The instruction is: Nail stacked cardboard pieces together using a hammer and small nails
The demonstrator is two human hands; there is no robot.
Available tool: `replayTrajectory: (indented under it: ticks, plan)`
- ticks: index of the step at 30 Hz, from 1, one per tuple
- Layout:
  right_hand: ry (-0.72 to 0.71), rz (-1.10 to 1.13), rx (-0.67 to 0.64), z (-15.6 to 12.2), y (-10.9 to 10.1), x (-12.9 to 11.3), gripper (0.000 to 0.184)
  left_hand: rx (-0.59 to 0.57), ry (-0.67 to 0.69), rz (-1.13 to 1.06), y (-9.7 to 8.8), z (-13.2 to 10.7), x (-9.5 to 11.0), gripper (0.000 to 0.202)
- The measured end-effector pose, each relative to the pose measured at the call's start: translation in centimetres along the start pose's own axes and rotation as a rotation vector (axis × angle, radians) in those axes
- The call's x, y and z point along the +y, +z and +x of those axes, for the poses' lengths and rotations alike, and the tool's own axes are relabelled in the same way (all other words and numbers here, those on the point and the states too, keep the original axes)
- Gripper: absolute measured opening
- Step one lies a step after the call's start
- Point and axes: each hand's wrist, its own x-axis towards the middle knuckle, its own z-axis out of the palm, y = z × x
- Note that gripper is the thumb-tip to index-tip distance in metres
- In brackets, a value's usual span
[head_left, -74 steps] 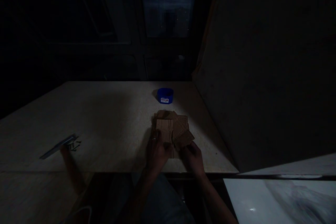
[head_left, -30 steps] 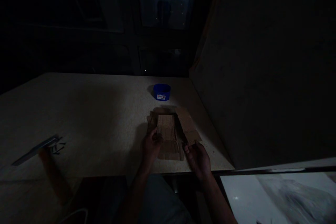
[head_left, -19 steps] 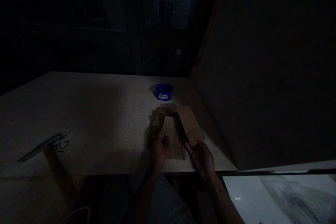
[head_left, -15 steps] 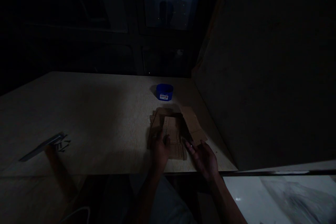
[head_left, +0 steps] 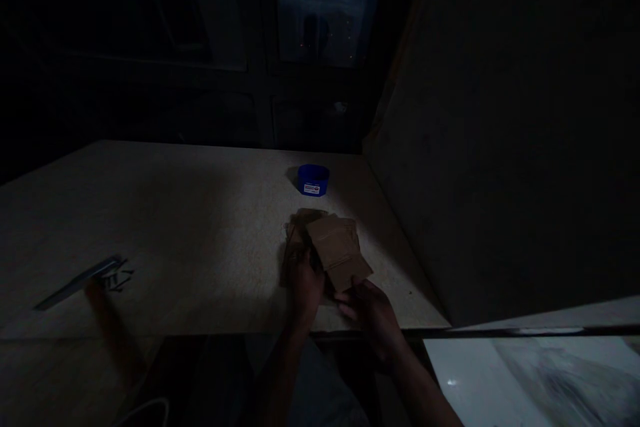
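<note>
A pile of brown corrugated cardboard pieces (head_left: 336, 247) lies near the front right of a pale table (head_left: 190, 233) in dim light. My left hand (head_left: 305, 283) rests on the pile's left side, fingers curled over its edge. My right hand (head_left: 370, 312) is at the near right corner of the top piece, fingers bent at its edge. How firmly either hand grips is hard to see in the dark.
A small blue round tub (head_left: 313, 180) stands behind the pile. A grey flat tool (head_left: 75, 283) with small dark bits beside it lies at the table's left. A tall dark panel (head_left: 500, 147) stands along the right edge. A white sheet (head_left: 525, 380) sits at lower right.
The cardboard flap that lay open to the right has been folded back over the pile. My right hand moved in from open beside it to its near corner.
</note>
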Motion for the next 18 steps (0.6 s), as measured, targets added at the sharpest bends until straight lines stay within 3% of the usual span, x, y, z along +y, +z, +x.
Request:
replayTrajectory:
  ticks: [4,7,10,13,15,18]
  plan:
    - [0.006,0.038,0.041,0.1,0.8,2.0,0.042,0.044,-0.162,-0.156,-1.1,0.9,-0.3,0.028]
    - [0.031,-0.075,0.001,-0.5,1.0,2.0,0.041,0.077,-0.192,-0.251,-1.5,0.8,-0.7,0.024]
    - [0.114,-0.307,-0.169,-1.7,0.9,0.8,0.039,0.057,-0.178,-0.278,-1.5,0.4,-0.9,0.029]
    - [0.15,-0.49,-0.322,-2.1,0.0,-1.3,0.035,0.031,-0.108,-0.165,-1.2,-0.1,-0.7,0.036]
    - [0.014,-0.486,-0.189,-1.1,-1.1,-2.9,0.032,0.016,-0.046,-0.035,-1.2,-0.3,-0.3,0.038]
    - [-0.374,-0.469,0.094,2.1,-2.3,-4.7,0.03,-0.043,0.033,0.111,-1.6,-0.4,0.3,0.038]
